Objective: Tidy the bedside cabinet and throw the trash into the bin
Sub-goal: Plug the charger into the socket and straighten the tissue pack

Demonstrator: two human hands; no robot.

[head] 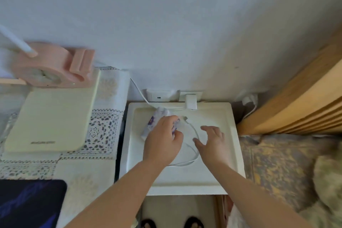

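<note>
A person's left hand closes on a crumpled wrapper atop the bedside cabinet; the right hand, fingers spread and empty, hovers over a white cable between both hands.

— Where is the left hand?
— Just left of the frame's middle, palm down, its bare forearm rising from the lower left. Its fingers are curled in, clasping something.
— The right hand?
— Just right of centre, palm down, thumb and fingers spread wide and holding nothing, its forearm entering from the lower right.
</note>
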